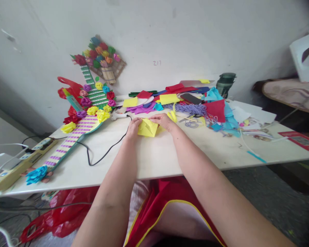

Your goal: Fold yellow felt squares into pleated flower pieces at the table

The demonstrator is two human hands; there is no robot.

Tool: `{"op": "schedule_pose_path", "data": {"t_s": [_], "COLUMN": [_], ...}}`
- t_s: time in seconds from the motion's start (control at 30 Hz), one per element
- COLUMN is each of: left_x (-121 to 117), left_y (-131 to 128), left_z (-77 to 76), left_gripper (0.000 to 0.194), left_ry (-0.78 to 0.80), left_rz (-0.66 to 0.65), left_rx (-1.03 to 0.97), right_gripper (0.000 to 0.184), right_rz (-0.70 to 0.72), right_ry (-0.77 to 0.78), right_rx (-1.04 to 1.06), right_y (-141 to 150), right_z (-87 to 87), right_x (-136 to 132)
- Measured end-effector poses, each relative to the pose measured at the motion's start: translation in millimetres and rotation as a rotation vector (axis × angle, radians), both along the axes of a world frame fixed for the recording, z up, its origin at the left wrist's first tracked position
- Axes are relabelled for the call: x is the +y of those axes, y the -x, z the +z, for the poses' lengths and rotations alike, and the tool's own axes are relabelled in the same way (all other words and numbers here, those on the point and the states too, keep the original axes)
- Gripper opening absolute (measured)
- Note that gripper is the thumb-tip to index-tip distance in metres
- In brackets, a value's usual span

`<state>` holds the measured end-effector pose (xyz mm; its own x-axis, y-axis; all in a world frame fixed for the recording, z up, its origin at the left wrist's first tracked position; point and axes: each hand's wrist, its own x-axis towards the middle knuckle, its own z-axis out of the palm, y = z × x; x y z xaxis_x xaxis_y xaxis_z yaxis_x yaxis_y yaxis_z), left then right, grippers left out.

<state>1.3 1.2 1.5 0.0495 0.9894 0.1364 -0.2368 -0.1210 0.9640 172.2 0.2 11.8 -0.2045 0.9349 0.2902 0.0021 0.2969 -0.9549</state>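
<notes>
Between my two hands is a creased piece of yellow paper (147,128), held just above the table. My left hand (134,125) grips its left edge, fingers closed on it. At the top right edge my right hand (161,120) pinches the same sheet between thumb and fingers. Just past my right hand lies more folded yellow paper (172,116). A white glue gun (119,116) rests beyond my left hand, its black cord (105,154) running left across the table.
Paper flowers trim a striped guitar-shaped board (76,137) on the left. Coloured paper (169,99), a phone (191,98) and purple string (186,109) are heaped behind. A dark green bottle (225,85) stands at the back right. A power strip (28,164) sits at the left edge.
</notes>
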Motion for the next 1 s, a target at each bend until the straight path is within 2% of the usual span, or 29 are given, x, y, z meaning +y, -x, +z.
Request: {"op": "schedule_pose_path", "data": {"t_s": [0.43,1.0], "left_x": [9.2,-2.3], "left_y": [1.6,-5.3], "left_z": [-7.8,5.0], "left_gripper": [0.015,0.011], "left_ry": [0.015,0.152], "left_rz": [0.013,-0.030], "left_rx": [0.009,-0.126], "right_gripper": [0.016,0.022], "right_rz": [-0.041,-0.073], "right_ry": [-0.002,-0.142], "right_rx": [-0.017,-0.168], "right_y": [3.0,3.2], "right_z": [4.9,2.1], "right_x": [-4.3,1.8]}}
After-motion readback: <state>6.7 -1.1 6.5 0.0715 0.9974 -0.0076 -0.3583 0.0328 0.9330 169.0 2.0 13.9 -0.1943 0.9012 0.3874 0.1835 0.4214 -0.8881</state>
